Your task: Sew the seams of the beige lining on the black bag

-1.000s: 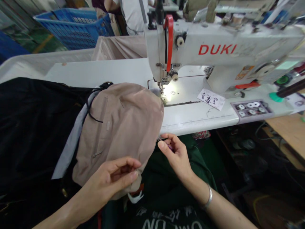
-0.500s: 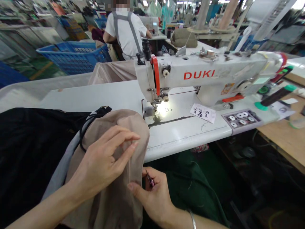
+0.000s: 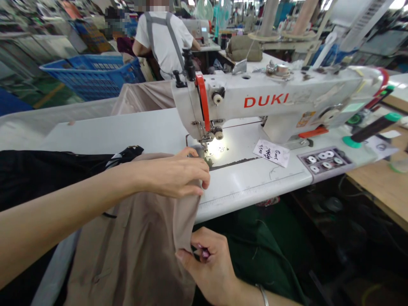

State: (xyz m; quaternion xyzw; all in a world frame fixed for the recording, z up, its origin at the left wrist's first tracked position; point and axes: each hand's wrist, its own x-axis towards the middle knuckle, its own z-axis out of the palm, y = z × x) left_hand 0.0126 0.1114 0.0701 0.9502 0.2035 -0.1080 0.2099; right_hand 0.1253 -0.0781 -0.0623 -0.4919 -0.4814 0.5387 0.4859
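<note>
A beige garment (image 3: 149,238) drapes over the front edge of the sewing machine table. Its upper end lies beside the sewing machine's (image 3: 236,97) lit needle area. My left hand (image 3: 181,172) is closed on the top of the garment's edge, just in front of the presser foot, its fingers bent over the cloth. Lower down, my right hand (image 3: 212,261) pinches the same edge between thumb and finger. A small pink-handled tool (image 3: 205,253), mostly hidden, is tucked in its curled fingers; it looks like thread snips.
Black cloth (image 3: 19,174) lies at the left of the table. A handwritten paper slip (image 3: 272,152) and a bobbin tray (image 3: 325,163) are on the right. Dark green fabric (image 3: 264,246) hangs below the table edge. Behind are a blue basket (image 3: 92,76) and a co-worker (image 3: 161,40).
My left hand has moved right and up along the cloth, close to the presser foot, drawing the garment's top with it. My right hand keeps its pinch, slightly lower.
</note>
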